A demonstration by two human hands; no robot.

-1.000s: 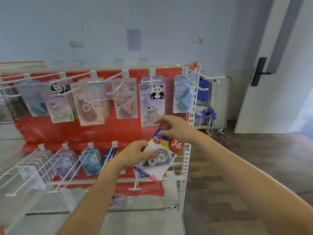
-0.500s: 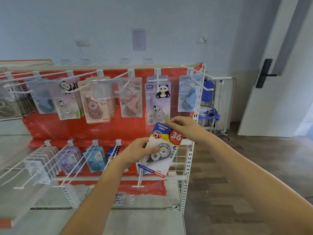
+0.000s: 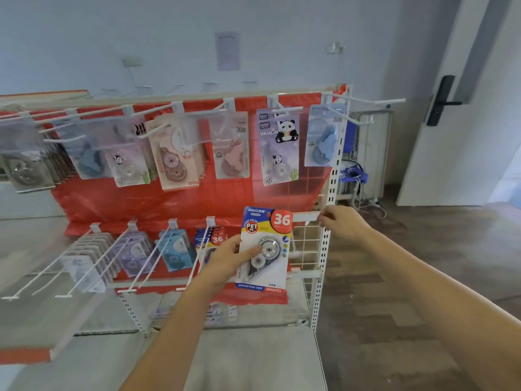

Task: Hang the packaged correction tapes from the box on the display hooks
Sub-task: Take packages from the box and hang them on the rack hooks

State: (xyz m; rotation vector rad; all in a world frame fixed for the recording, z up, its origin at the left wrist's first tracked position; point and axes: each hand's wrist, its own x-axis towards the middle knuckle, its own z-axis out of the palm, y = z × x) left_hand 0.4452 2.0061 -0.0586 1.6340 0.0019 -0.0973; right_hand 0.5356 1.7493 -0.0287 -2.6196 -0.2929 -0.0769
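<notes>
Just left of the rack's right post point(image 3: 327, 244), the left hand point(image 3: 225, 259) pinches the carded correction tape point(image 3: 265, 249) by its left edge, thumb across the blister. It looks light and stiff but bendable, best gripped by the card margins. Touching the post, the right hand point(image 3: 342, 222) pinches a white crossbar point(image 3: 306, 216).

Two bare forearms reach in from the bottom edge, no sleeves, watch or rings showing; left hand point(image 3: 225, 261) and right hand point(image 3: 342, 222) ungloved, nails short.
</notes>
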